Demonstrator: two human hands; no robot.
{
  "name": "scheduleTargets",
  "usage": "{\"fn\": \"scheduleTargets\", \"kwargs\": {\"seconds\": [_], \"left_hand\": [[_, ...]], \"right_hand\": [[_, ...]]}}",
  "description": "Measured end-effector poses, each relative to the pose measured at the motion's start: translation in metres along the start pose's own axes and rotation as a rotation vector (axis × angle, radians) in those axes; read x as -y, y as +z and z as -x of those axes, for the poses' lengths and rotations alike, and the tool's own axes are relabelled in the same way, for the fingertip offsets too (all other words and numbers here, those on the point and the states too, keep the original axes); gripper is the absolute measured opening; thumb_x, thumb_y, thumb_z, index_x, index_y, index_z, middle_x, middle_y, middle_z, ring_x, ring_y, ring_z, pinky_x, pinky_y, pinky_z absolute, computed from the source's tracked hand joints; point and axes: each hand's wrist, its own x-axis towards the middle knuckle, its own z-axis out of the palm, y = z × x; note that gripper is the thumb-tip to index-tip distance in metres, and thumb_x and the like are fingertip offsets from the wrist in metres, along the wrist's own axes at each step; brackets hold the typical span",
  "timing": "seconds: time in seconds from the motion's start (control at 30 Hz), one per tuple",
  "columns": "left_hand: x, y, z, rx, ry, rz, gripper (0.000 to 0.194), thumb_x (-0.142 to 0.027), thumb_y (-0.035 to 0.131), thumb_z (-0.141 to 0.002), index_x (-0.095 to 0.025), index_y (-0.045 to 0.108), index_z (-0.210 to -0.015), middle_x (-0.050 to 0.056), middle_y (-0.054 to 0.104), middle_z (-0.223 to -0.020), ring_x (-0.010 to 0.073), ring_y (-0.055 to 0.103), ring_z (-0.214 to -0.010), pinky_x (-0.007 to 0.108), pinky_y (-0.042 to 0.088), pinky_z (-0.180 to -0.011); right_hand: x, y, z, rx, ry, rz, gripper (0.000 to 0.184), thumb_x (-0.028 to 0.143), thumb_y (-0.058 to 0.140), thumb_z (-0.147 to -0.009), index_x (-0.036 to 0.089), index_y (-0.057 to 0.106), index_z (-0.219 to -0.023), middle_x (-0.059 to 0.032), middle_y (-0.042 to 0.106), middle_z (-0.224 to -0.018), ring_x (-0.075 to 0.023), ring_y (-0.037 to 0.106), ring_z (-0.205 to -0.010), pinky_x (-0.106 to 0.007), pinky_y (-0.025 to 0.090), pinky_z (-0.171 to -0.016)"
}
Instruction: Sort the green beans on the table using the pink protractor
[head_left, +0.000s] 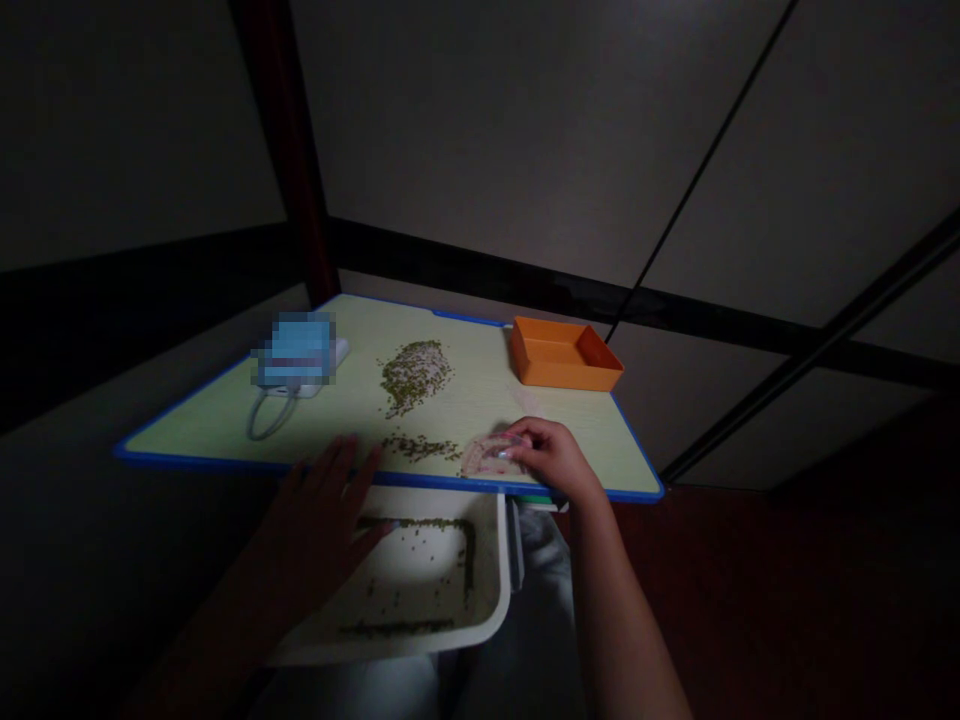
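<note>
A clear protractor with pink markings lies at the front of the table, pinched between the thumb and fingers of my right hand. Just left of it, a thin scatter of small green beans runs along the front edge. Farther back sits a heap of green beans mixed with paler grains. My left hand is spread with nothing in it, over the table's front edge and the white basin. Loose green beans lie along the basin's inner edges and on its bottom.
The pale green table has a blue rim. An orange open box stands at its back right. At the left is a blurred-out blue item on a white device with a looped grey cable. Walls stand behind the table.
</note>
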Motion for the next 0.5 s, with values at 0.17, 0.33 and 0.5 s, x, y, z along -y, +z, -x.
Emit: {"fn": "scheduleTargets", "kwargs": {"seconds": [0.17,0.33,0.5], "left_hand": [[-0.0015,0.0021,0.0006,0.014,-0.021,-0.007,0.074,-0.056,0.038,-0.085,-0.016,0.033,-0.147,0.023,0.041,-0.153,0.0396,0.041,-0.141,0.059,0.035,-0.108],[-0.0002,0.0017,0.0008,0.002,-0.006,-0.009,0.076,-0.057,0.038,-0.085,-0.015,0.032,-0.148,0.024,0.044,-0.151,0.0398,0.042,-0.139,0.058,0.035,-0.107],[-0.0004,-0.0017,0.0003,0.027,-0.005,-0.018,0.075,-0.055,0.040,-0.084,-0.014,0.033,-0.147,0.025,0.045,-0.150,0.0402,0.043,-0.138,0.058,0.035,-0.107]], "right_hand": [[-0.0022,-0.0002,0.0000,0.015,-0.015,0.035,0.023,0.034,0.075,-0.069,0.016,0.069,-0.083,0.0060,0.043,-0.059,-0.0102,0.037,-0.056,-0.023,0.027,-0.054],[-0.0027,0.0004,0.0002,0.033,-0.038,0.090,0.022,0.033,0.075,-0.072,0.017,0.067,-0.084,0.0058,0.046,-0.061,-0.0105,0.040,-0.058,-0.022,0.029,-0.055],[-0.0028,0.0013,0.0004,-0.011,-0.051,0.085,0.021,0.034,0.075,-0.073,0.018,0.066,-0.083,0.0066,0.045,-0.059,-0.0104,0.040,-0.057,-0.022,0.029,-0.054]]}}
